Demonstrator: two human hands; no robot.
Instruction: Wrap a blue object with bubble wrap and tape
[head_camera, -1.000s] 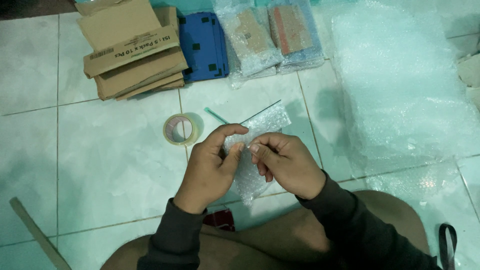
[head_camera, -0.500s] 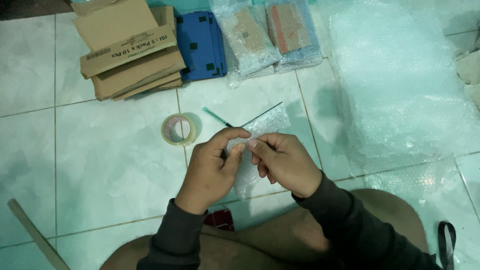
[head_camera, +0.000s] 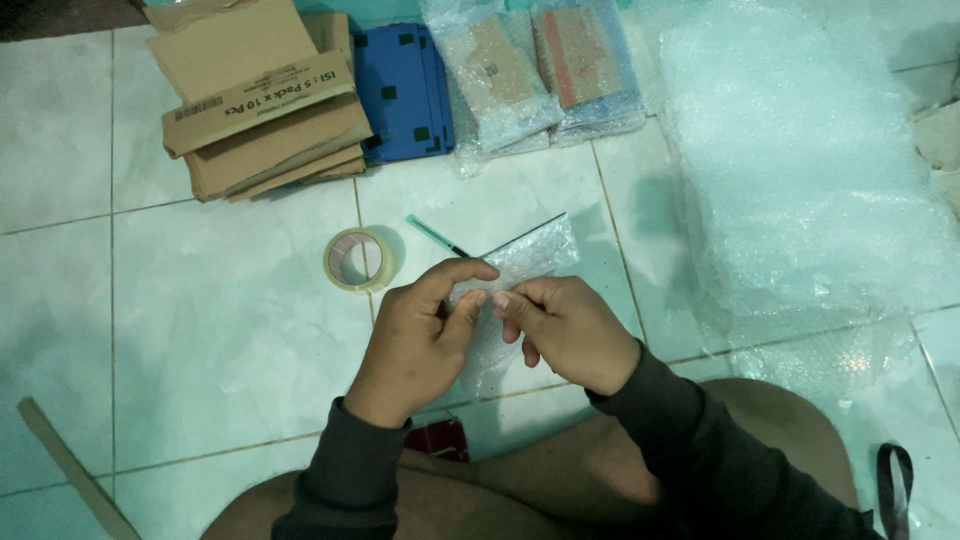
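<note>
Since a second ago both hands have barely shifted: left hand and right hand stay pinched shut on the bubble-wrapped packet above the tiled floor.

Bare left hand, right hand; dark grey long sleeves.

A small clear bubble-wrap piece, crumpled and tilted, is pinched above the tiled floor.

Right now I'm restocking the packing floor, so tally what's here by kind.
Tape roll: 1
Green pen: 1
Flat cardboard stack: 1
Blue stack: 1
Bubble-wrapped parcels: 2
Large bubble-wrap sheet: 1
Small bubble-wrap piece in both hands: 1
Total: 8
</note>
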